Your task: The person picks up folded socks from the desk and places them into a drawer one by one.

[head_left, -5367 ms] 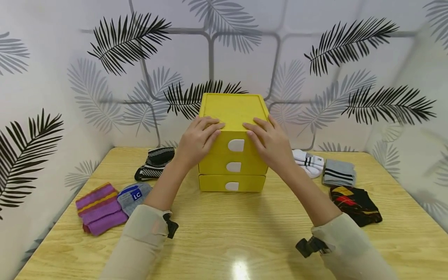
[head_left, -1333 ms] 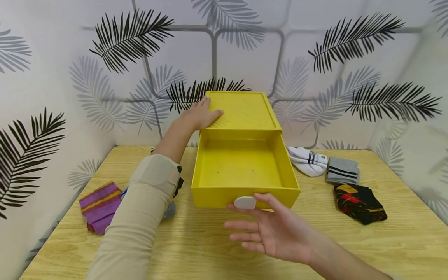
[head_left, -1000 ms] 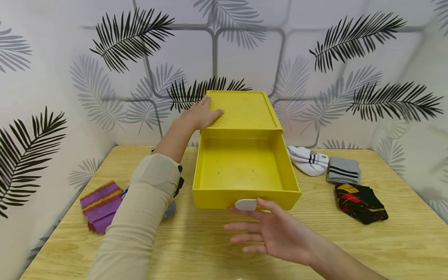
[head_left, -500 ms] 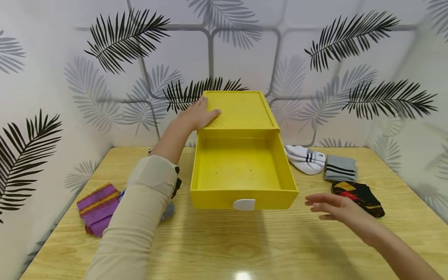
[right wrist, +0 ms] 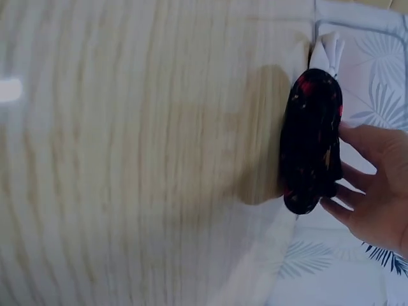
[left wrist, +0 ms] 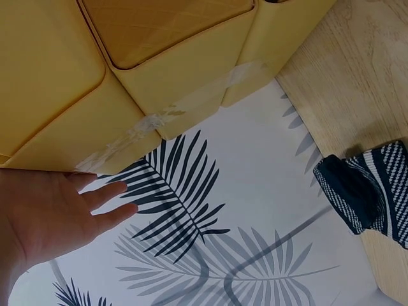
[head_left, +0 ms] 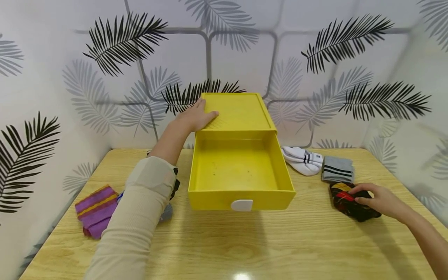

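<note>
In the head view a yellow drawer unit stands mid-table, its top drawer pulled out and empty, with a white handle on the front. My left hand rests on the unit's upper left edge, thumb on top and fingers along the side. In the left wrist view those fingers are extended beside the yellow wall. At the right, my right hand pinches a folded pair of black argyle socks with red and yellow diamonds. The right wrist view shows thumb and fingers against the dark socks.
Behind the argyle socks lie grey striped socks and white striped socks. At the left are purple striped socks and grey-blue socks, partly hidden by my sleeve. Black-and-white patterned socks lie left of the unit.
The top drawer, closed at first, has been pulled out by my right hand. That hand then left the handle, moved right and took hold of the argyle socks. My left hand stayed on the unit lately.
</note>
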`<state>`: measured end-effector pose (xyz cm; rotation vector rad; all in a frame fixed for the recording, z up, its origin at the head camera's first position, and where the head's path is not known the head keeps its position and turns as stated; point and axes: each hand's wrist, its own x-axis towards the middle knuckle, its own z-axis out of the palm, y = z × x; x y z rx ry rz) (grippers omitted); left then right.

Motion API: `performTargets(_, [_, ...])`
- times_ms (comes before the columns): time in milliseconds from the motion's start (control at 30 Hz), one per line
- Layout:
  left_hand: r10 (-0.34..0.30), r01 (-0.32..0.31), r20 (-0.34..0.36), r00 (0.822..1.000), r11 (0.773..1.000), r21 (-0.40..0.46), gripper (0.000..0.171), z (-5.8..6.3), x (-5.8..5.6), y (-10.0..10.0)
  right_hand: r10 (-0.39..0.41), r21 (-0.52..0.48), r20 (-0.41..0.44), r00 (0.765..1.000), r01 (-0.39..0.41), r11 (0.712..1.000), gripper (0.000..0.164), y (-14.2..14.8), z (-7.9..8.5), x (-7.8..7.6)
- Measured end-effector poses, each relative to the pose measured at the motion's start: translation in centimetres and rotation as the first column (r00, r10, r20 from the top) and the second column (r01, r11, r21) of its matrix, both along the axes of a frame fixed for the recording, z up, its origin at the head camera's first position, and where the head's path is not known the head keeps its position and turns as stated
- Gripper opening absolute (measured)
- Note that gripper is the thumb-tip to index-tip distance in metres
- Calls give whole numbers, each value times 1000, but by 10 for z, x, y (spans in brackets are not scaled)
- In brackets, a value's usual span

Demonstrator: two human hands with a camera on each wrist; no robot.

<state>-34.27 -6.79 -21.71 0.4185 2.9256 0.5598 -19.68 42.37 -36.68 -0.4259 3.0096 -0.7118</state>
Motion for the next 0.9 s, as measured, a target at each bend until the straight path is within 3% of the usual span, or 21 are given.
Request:
performTargets(133, [-1, 1, 5, 1000, 1000, 11, 75, -2, 0, 0, 65, -66, 75, 995, -60, 996, 21, 8, -7, -4])
performTargets(267, [-1, 1, 5, 1000, 1000, 11, 75, -2, 0, 1, 56, -116, 142, 988, -40, 992, 23, 11, -8, -4])
performTargets(500, [-1, 2, 2, 1000, 1000, -2, 75, -2, -1, 1, 22, -58, 197, 980, -11, 998, 29, 7, -2, 1])
performTargets(667, [-6, 6, -3, 1000, 1000, -22, 76, -1, -1, 0, 4, -161, 324, 946, 51, 986, 33, 4, -1, 1])
performTargets(900, [-7, 7, -2, 1000, 1000, -13, 75, 1, 2, 0, -63, -224, 369, 927, 154, 962, 29, -3, -7, -1])
